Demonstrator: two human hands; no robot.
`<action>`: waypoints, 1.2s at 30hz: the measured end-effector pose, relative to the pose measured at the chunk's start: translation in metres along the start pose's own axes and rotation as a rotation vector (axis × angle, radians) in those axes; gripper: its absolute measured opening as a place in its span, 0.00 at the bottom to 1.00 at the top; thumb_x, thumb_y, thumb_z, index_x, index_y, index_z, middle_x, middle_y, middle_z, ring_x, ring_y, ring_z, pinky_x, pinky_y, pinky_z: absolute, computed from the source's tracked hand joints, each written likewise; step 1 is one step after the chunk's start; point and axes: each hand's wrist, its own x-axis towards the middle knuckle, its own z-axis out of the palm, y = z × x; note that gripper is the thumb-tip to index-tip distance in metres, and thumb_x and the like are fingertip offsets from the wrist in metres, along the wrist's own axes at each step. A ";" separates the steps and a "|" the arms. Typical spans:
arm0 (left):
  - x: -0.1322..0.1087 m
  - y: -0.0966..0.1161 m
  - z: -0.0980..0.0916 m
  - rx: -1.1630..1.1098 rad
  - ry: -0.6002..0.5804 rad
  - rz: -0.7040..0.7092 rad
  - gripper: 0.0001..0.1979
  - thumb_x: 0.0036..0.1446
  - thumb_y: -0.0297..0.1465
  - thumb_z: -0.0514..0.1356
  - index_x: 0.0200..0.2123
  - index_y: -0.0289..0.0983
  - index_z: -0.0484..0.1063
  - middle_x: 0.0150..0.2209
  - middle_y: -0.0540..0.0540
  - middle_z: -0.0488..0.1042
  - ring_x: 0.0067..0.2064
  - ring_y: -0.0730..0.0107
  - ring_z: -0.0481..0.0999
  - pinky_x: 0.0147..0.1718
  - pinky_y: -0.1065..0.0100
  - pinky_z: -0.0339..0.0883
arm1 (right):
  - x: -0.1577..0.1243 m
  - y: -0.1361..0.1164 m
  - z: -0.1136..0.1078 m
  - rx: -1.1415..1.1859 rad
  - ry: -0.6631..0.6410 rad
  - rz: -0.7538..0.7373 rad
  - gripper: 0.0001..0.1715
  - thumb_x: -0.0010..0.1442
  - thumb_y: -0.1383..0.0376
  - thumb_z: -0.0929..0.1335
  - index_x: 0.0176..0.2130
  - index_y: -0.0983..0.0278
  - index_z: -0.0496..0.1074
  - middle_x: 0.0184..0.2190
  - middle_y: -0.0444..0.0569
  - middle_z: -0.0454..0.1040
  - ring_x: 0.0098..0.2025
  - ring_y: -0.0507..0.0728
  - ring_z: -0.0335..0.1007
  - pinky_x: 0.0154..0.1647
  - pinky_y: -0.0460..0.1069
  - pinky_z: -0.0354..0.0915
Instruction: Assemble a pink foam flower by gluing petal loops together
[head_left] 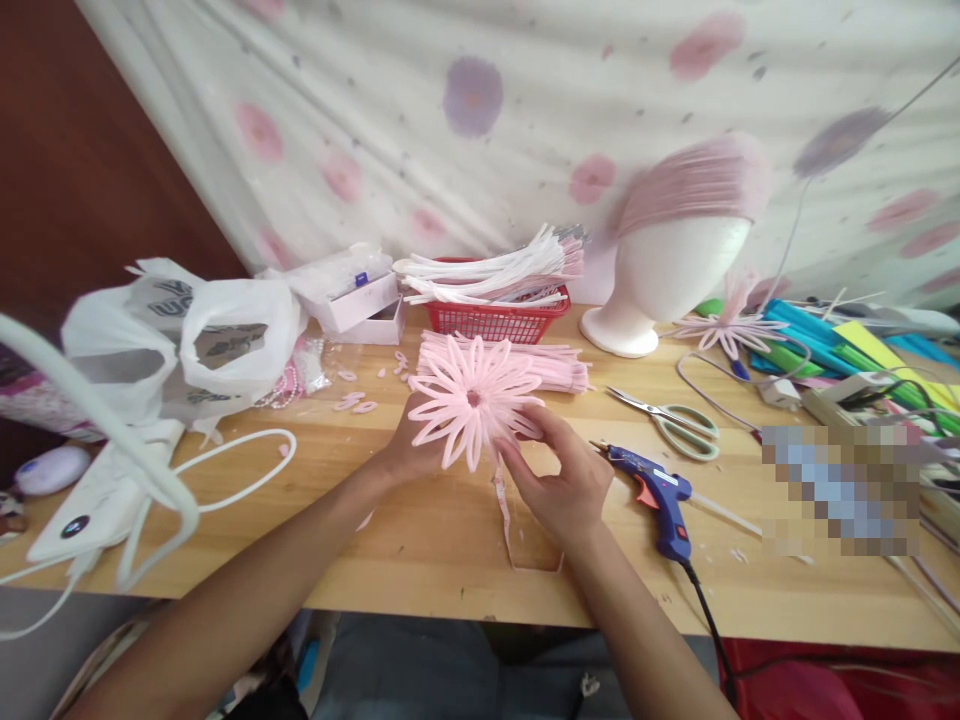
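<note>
A pink pipe-cleaner flower (459, 425) with many looped petals faces me above the middle of the table. Behind its left side is my left hand (411, 440), mostly hidden by the petals, closed as it supports the flower. At the flower's lower right, my right hand (564, 470) pinches a petal between thumb and fingers. A thin pink strip (504, 520) hangs below the flower toward the tabletop. Just behind lies a bundle of pink pipe cleaners (559, 372).
Right of my hands lie scissors (675, 425) and a blue glue gun (660, 495). A red basket (491, 322) of pipe cleaners and a white foam head (675, 265) stand behind. Plastic bags (240, 350) and a white power bank (105, 490) with cables are at left.
</note>
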 end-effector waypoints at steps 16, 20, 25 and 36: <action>-0.001 -0.003 -0.002 0.043 -0.013 0.013 0.16 0.50 0.46 0.72 0.31 0.41 0.76 0.31 0.46 0.81 0.34 0.54 0.81 0.39 0.51 0.77 | -0.004 0.001 -0.001 0.298 -0.068 0.275 0.24 0.58 0.66 0.77 0.53 0.57 0.76 0.41 0.47 0.84 0.30 0.54 0.82 0.33 0.49 0.81; -0.001 -0.002 -0.002 0.058 0.002 0.009 0.17 0.52 0.47 0.71 0.29 0.41 0.75 0.32 0.46 0.81 0.35 0.56 0.80 0.39 0.53 0.77 | -0.005 0.002 -0.001 0.431 -0.073 0.433 0.27 0.58 0.63 0.77 0.56 0.56 0.74 0.46 0.49 0.81 0.33 0.55 0.82 0.36 0.51 0.82; -0.001 -0.002 -0.002 0.083 0.014 0.018 0.19 0.52 0.48 0.70 0.28 0.40 0.73 0.27 0.48 0.78 0.28 0.63 0.76 0.32 0.57 0.76 | 0.007 0.000 -0.003 0.914 -0.139 0.965 0.30 0.62 0.49 0.73 0.59 0.53 0.67 0.44 0.46 0.79 0.24 0.51 0.76 0.22 0.47 0.75; -0.001 -0.002 -0.006 0.122 0.028 0.165 0.16 0.55 0.46 0.69 0.29 0.40 0.75 0.28 0.46 0.79 0.33 0.59 0.78 0.38 0.55 0.77 | 0.033 -0.025 0.020 0.952 -0.039 1.152 0.21 0.59 0.45 0.73 0.35 0.59 0.72 0.21 0.36 0.66 0.18 0.46 0.58 0.16 0.41 0.53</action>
